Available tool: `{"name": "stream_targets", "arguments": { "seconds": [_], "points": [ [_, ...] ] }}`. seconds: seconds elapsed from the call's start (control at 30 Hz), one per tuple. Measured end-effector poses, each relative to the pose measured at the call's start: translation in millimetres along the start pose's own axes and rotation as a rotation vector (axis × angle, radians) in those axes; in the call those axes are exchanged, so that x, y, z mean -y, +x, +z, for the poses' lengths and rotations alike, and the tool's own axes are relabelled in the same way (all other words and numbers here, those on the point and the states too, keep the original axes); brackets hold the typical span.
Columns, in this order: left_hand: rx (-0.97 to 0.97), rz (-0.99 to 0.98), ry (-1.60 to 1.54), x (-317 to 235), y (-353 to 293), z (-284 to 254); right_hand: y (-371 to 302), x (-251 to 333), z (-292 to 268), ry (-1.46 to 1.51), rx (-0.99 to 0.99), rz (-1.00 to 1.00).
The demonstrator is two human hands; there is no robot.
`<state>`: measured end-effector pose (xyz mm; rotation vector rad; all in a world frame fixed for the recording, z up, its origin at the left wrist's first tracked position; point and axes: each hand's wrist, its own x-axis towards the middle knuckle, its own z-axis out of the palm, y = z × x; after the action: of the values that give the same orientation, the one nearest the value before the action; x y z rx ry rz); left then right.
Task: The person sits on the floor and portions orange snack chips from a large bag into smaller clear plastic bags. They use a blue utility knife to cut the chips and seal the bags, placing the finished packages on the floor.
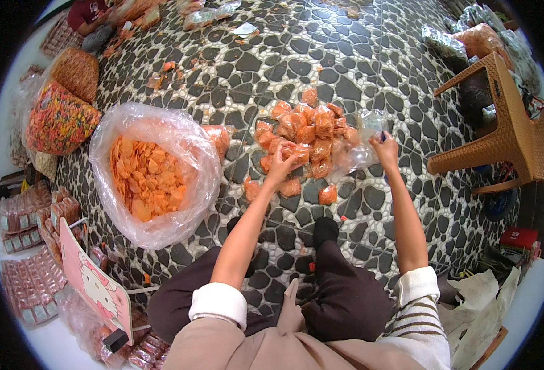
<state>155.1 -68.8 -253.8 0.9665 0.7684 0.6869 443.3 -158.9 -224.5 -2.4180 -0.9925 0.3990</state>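
Note:
My left hand (281,165) is closed on a small clear packet of orange chips (298,152) at the near-left side of a heap of similar packets (318,126). To the right of the heap, my right hand (385,152) is pinched shut, with a small dark-blue thing at its fingertips that is too small to name. Just left of that hand lies a large clear plastic bag (359,158), wrinkled and partly against the heap. Single packets lie nearer my feet, among them one orange packet (327,195).
A big open plastic sack of orange chips (152,179) stands on the left. Beyond it are filled sacks (62,120). A pink low table (96,280) stands at the lower left by bundled packets (30,280). A brown plastic chair (500,123) is on the right. Another person (90,21) sits far left.

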Motion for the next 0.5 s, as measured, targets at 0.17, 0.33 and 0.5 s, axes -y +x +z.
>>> {"name": "stream_targets", "arguments": {
  "seconds": [0.17, 0.33, 0.5],
  "points": [
    [-0.171, -0.197, 0.077, 3, -4, -18, -6, 5, -25, -0.049, -0.379, -0.073],
    [-0.724, 0.130, 0.955, 39, -28, -33, -63, 25, 7, 0.094, 0.208, -0.307],
    [-0.944, -0.241, 0.869, 74, -64, -57, -124, 8, 78, -0.271, 0.369, -0.075]
  ]
}}
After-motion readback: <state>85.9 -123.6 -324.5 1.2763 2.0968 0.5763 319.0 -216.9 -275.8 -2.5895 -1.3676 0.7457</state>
